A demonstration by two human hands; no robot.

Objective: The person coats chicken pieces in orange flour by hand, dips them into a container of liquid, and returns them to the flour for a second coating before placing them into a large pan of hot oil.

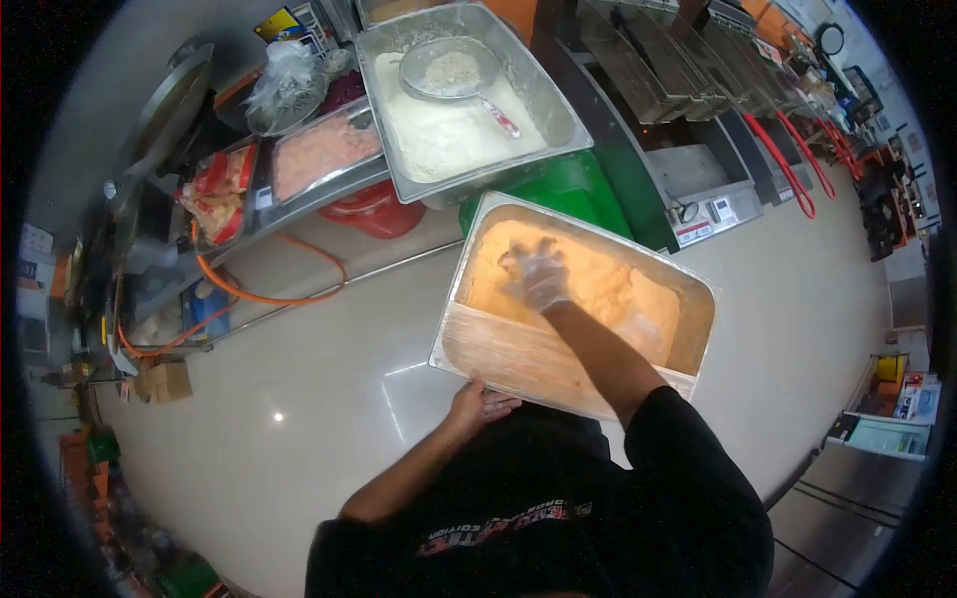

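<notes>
Your steel pan (pixel 698 329) is rectangular, tilted up against your body, its long axis running from lower left to upper right. Inside lies a soft, pale orange mass (pixel 608 289) heaped toward the far wall. Your right hand (pixel 536 274), in a thin clear glove, reaches in with arm outstretched, fingers pressing into it. Your bare left hand (pixel 478 404) grips the pan's near corner.

The large rectangular steel pan (pixel 698 329) has dull brushed walls smeared with a wet, glossy orange batter (pixel 608 284). The right hand (pixel 536 274) wears a thin, translucent plastic glove. The pale polished floor (pixel 329 399) shines, and the black cloth shirt (pixel 588 518) looks matt.
</notes>
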